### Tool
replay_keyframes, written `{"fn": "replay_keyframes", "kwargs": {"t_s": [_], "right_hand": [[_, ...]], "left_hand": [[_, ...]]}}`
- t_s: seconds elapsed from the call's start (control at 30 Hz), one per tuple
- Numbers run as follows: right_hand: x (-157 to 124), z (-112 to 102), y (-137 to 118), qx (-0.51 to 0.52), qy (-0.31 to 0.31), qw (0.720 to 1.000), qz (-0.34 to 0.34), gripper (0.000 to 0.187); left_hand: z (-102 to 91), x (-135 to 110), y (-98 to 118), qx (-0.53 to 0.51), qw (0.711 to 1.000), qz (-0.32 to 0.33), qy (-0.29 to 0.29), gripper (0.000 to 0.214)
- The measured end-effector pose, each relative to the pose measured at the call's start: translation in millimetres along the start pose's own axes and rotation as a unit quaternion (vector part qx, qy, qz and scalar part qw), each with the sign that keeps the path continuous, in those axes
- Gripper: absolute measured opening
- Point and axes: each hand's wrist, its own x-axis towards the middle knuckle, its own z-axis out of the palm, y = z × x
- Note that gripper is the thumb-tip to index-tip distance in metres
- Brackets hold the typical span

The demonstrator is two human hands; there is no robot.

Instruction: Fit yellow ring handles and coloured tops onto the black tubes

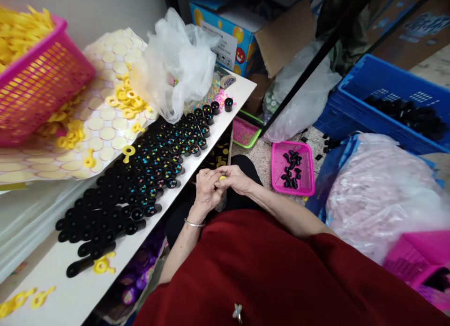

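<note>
My left hand (pixel 207 189) and my right hand (pixel 236 179) meet in front of my lap, both with fingers closed. A small yellow plastic piece (pixel 222 178) shows between them, with my right thumb against it; my fingers hide the rest. On the white table (pixel 200 169) to the left stand many short black tubes (pixel 172 183) packed in rows. Those toward the far end hold bright coloured bits; the nearer ones look dark inside. Yellow ring-shaped pieces with stems (pixel 128 152) lie beside and on the tubes.
A pink basket (pixel 75 58) heaped with yellow pieces stands at left. A clear plastic bag (pixel 179 58) rests at the table's far end. On the floor are a pink tray (pixel 310 169) with black tubes, a blue crate (pixel 369 82) and a large white sack (pixel 379 190).
</note>
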Motion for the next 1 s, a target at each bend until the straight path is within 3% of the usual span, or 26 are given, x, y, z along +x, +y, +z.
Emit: {"fn": "replay_keyframes", "kwargs": {"t_s": [0.17, 0.3, 0.4, 0.6, 0.77, 0.9, 1.0], "right_hand": [[7.5, -2.6, 0.0, -0.008, -0.061, 0.996, 0.067, 0.039], [17.6, -2.6, -0.3, -0.068, -0.024, 0.997, 0.021, 0.037], [25.7, -1.9, 2.1, -0.087, -0.015, 0.996, 0.000, 0.034], [25.5, -4.7, -1.5, -0.039, -0.077, 0.996, 0.008, 0.060], [20.0, -17.3, -8.6, -0.003, -0.160, 0.986, 0.036, 0.081], [17.8, -23.6, -8.6, 0.038, -0.136, 0.988, 0.058, 0.066], [17.6, -21.0, -8.0, 0.002, -0.094, 0.995, 0.045, 0.055]], "left_hand": [[3.6, -4.1, -8.0, 0.010, 1.000, -0.016, 0.005, 0.019], [8.2, -2.7, -11.0, 0.057, 0.998, 0.001, 0.037, 0.023], [8.2, 0.1, -16.6, 0.069, 0.997, -0.001, 0.029, 0.024], [1.8, 7.5, -20.6, 0.002, 0.996, -0.057, 0.071, 0.019], [1.4, 11.6, -16.7, -0.014, 0.996, -0.068, 0.063, 0.015], [0.4, 12.7, -13.3, -0.038, 0.995, -0.051, 0.071, 0.014], [-0.1, 13.4, -11.2, -0.035, 0.997, -0.049, 0.058, 0.013]]}}
